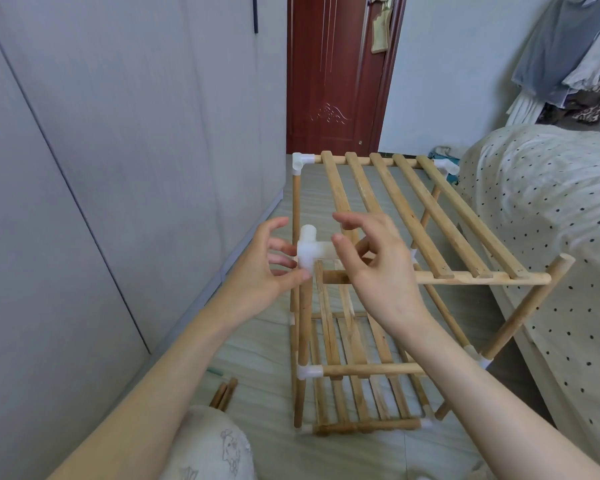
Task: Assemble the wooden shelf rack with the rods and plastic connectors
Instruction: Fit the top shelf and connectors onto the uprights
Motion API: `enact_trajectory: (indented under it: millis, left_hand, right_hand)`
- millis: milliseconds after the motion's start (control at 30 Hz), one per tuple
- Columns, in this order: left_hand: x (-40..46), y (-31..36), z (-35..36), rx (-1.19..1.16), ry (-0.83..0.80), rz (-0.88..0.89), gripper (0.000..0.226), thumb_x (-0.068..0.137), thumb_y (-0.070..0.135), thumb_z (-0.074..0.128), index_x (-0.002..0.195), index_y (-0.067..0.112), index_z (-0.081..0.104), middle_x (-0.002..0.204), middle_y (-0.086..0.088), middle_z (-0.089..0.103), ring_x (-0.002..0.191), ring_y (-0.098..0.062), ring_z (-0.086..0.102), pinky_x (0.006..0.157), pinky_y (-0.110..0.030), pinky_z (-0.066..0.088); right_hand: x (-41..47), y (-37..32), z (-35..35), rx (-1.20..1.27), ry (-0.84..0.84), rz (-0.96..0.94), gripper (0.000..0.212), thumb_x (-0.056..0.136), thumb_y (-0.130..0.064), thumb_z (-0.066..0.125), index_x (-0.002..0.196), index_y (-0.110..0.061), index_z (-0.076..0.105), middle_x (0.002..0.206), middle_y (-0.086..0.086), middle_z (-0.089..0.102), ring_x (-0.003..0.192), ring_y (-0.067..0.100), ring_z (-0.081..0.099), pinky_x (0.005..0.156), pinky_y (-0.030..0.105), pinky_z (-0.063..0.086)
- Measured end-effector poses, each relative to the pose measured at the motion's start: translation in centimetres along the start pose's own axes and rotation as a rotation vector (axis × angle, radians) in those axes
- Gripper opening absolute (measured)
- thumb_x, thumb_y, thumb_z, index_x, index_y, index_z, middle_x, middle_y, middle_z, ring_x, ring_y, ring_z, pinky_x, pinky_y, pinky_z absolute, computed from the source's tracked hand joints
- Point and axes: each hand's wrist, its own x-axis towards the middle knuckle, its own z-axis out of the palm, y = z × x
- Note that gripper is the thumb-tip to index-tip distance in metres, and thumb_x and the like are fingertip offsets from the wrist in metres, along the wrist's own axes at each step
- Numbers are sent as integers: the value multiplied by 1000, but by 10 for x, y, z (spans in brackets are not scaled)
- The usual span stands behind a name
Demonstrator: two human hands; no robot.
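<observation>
grey wardrobe (101,133) left | red-brown door (336,74) ahead | dotted bed (551,202) right | pale floor (257,341)

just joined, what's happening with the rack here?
A person is building a wooden shelf rack on the floor. The left hand grips a white plastic connector at the near left post's top, while the right hand hovers open beside it. The near right post has no connector yet. Two spare rods lie on the floor.

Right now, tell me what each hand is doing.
Left hand: fingertips pinch the white plastic connector on the rack's near-left post.
Right hand: open, fingers spread beside the connector, gripping nothing.
</observation>
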Motion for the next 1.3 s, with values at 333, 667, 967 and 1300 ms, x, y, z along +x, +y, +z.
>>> enact_trajectory:
  millis: [333, 667, 967, 1300]
  left_hand:
    - [-31, -78, -64, -107, 184, -269, 39, 88, 2, 60, 122, 16, 48, 95, -1, 60, 84, -19, 59, 78, -32, 50]
    - [-124, -304, -56, 275, -8, -784, 24, 89, 11, 59, 112, 5, 63, 100, -6, 62, 89, -21, 59, 75, -24, 43]
    - [-152, -396, -9, 706, -294, -755, 44, 93, 1, 36, 135, 12, 36, 129, -12, 41, 117, -28, 44, 91, -37, 40]
    - [-145, -392, -19, 569, -200, -891, 34, 84, 6, 54, 118, 3, 50, 118, -15, 46, 103, -31, 54, 86, -33, 43]
  right_hand:
    - [-28, 4, 93, 50, -410, 131, 18, 94, -13, 51, 103, -14, 66, 87, -2, 66, 75, 12, 60, 72, 24, 49]
    - [-98, 177, 265, -306, -1131, 685, 43, 101, -31, 34, 138, -10, 44, 142, 10, 46, 128, 26, 44, 103, 30, 33]
    - [-169, 273, 308, -667, -1509, 591, 53, 103, -33, 26, 151, -24, 7, 159, 3, -3, 146, 27, -3, 117, 46, 11]
    - [-161, 257, 292, -410, -1180, 849, 49, 101, -30, 34, 147, -15, 25, 155, 5, 19, 135, 23, 35, 103, 26, 30]
